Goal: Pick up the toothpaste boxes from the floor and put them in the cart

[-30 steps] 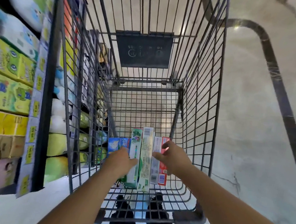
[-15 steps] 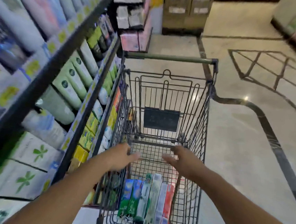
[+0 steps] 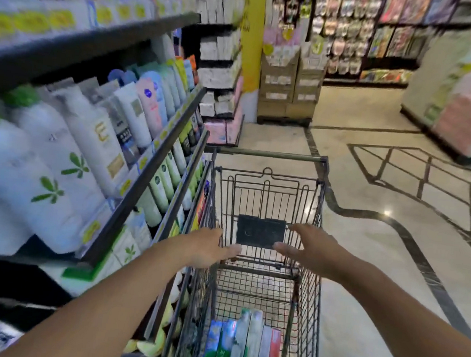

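- Shop aisle, shelves (image 3: 144, 152) at nine o'clock.
- Toothpaste boxes (image 3: 241, 348) side by side in cart (image 3: 313, 272) at six o'clock — apparently delivered.
- Left hand (image 3: 207, 247), right hand (image 3: 313, 249) spread, empty — hovering above the basket.

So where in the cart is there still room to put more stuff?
The cart floor is bare between the toothpaste boxes and the far end with the dark sign. The near end is crowded: the boxes lie side by side there. Both hands, left and right, hover empty above.

Blurred bottles (image 3: 94, 136) fill dark shelves (image 3: 141, 186) left; cardboard displays (image 3: 289, 97) stand ahead.
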### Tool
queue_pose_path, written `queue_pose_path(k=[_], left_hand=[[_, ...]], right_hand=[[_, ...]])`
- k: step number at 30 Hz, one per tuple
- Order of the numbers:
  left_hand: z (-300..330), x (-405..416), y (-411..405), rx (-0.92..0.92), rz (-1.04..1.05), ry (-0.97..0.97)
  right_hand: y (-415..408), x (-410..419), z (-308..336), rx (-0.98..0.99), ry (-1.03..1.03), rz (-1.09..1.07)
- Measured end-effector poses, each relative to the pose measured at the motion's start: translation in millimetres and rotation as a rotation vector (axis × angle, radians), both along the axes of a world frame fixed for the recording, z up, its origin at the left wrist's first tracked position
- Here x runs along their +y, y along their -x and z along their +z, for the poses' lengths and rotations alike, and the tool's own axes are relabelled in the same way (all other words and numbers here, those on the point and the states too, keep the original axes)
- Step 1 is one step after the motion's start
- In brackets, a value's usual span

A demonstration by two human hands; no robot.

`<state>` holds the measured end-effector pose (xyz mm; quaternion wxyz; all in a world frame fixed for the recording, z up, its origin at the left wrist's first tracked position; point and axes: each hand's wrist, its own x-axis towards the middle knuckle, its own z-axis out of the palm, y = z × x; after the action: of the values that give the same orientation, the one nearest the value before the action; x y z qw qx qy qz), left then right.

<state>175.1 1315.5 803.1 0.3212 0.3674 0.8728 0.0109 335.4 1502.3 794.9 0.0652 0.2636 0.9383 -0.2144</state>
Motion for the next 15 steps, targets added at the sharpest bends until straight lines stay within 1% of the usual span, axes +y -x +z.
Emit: queue_pose_path(k=[5,8,12,15], left_hand=[[6.6,-67.1,-18.5,-0.029,0.024,-0.026],[7.8,-119.4,-25.9,-0.083,0.053,-0.066],[3.9,-203.4,-34.7,-0.110,0.121,-0.113],[11.4,-280.4,-43.3,-0.040,0.223,-0.134]], right_hand=[[-17.9,-64.4,10.7,0.000,-0.014,0.009],[-25.7,-116.8,21.3,0.011,-0.026,0.089],[-22.7,-198.4,33.6,0.037,-0.058,0.205],[-9.3,-270.7,43.6,0.049,-0.040,0.329]])
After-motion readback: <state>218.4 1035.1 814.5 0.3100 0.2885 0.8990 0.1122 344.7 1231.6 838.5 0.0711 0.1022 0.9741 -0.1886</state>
